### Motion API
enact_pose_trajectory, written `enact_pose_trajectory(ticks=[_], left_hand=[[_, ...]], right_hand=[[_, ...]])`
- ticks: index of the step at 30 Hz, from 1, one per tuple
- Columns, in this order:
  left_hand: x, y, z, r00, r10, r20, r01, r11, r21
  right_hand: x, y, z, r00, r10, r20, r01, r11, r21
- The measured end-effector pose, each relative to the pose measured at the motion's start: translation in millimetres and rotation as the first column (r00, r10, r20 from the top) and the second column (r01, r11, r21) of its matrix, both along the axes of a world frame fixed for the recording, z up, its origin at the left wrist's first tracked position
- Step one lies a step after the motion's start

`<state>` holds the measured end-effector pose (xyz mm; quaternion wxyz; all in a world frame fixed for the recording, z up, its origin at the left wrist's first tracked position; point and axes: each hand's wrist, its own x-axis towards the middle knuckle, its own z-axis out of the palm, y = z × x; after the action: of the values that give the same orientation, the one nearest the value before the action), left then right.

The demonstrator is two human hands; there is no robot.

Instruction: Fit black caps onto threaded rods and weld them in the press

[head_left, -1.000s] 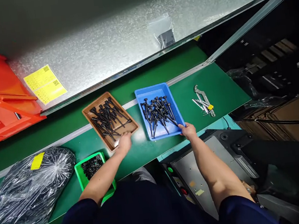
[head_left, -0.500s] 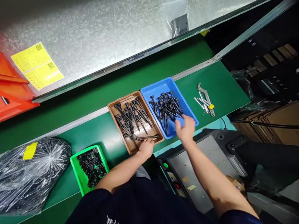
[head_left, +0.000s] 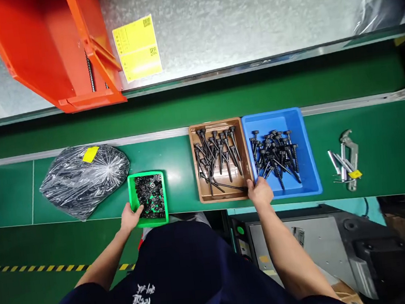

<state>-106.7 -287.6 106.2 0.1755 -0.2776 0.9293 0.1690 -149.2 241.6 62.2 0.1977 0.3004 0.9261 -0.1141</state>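
Observation:
My left hand point(head_left: 131, 216) grips the left rim of a small green bin point(head_left: 153, 222), its thumb over the edge. Small black parts point(head_left: 150, 192) lie inside that bin. At the front right corner of a brown tray point(head_left: 225, 196), my right hand point(head_left: 261, 192) is closed over the rim, where a blue tray point(head_left: 307, 159) stands right beside it. Long black screws point(head_left: 220, 150) with knob-like heads lie in the brown tray. Shorter-looking black screws point(head_left: 276, 153) of a similar shape are heaped in the blue one.
Left of the green bin lies a plastic-wrapped black bundle point(head_left: 85, 180) with a yellow label. Metal tools point(head_left: 349, 159) rest right of the blue tray. An orange bin point(head_left: 56, 56) sits on the metal shelf point(head_left: 228, 27) above. A dark machine point(head_left: 307, 237) stands below the bench's front edge.
The view has swung left. My left hand has gone from the brown tray's front rim to the green bin. My right hand has moved from the blue tray to the brown tray's corner.

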Motion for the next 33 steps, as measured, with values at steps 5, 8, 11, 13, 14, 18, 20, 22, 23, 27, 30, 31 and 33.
enact_pose_trajectory(ticks=[5,8,11,13,14,18,20,22,23,27,30,31,33], left_hand=[[-30.2,37.3,-33.2,0.999,-0.026,-0.038,0.029,0.997,0.071],[-56.7,66.2,-45.3,0.996,-0.055,-0.076,0.062,0.994,0.09],[-78.8,91.4,-51.1,0.992,-0.083,-0.099,0.093,0.991,0.098],[-89.4,106.4,-52.1,0.989,-0.106,-0.101,0.117,0.987,0.112],[-93.4,113.2,-52.0,0.988,-0.115,-0.099,0.127,0.985,0.12],[-99.5,132.3,-49.7,0.987,-0.136,-0.083,0.147,0.977,0.157],[-95.5,133.7,-47.0,0.985,-0.146,-0.095,0.161,0.971,0.179],[-86.8,126.8,-42.0,0.982,-0.139,-0.131,0.161,0.971,0.178],[-81.3,119.7,-38.1,0.98,-0.124,-0.155,0.149,0.975,0.163],[-62.8,64.6,-9.2,0.957,-0.056,-0.285,0.068,0.997,0.033],[-64.5,1.5,22.9,0.885,-0.121,-0.449,0.025,0.977,-0.213],[-69.2,-20.0,32.7,0.866,-0.139,-0.479,-0.012,0.954,-0.299],[-84.5,-57.1,46.7,0.866,-0.133,-0.482,-0.085,0.911,-0.405]], right_hand=[[6.9,-0.4,2.1,0.999,0.044,0.003,-0.044,0.999,-0.002],[17.2,-0.3,-0.7,1.0,0.017,-0.018,-0.017,1.0,0.013],[23.5,0.3,-3.0,0.998,0.045,-0.038,-0.045,0.999,0.0],[23.8,0.8,-2.3,0.996,0.082,-0.038,-0.083,0.996,-0.017],[23.1,0.9,-1.0,0.995,0.094,-0.036,-0.095,0.995,-0.022],[18.6,-1.0,8.1,0.997,0.077,-0.024,-0.078,0.997,-0.018],[17.7,-2.1,11.6,0.997,0.072,-0.029,-0.073,0.997,-0.027],[19.0,-2.6,12.0,0.996,0.075,-0.049,-0.076,0.996,-0.038],[20.5,-2.6,10.9,0.995,0.074,-0.062,-0.076,0.996,-0.04],[27.9,-1.8,1.8,0.994,0.045,-0.101,-0.047,0.999,-0.019],[28.3,-0.8,-3.2,0.997,0.015,-0.079,-0.015,1.0,-0.004],[27.4,-0.8,-3.6,0.998,0.006,-0.065,-0.006,1.0,-0.004],[25.1,-1.1,-3.5,0.999,-0.013,-0.042,0.013,1.0,-0.002]])
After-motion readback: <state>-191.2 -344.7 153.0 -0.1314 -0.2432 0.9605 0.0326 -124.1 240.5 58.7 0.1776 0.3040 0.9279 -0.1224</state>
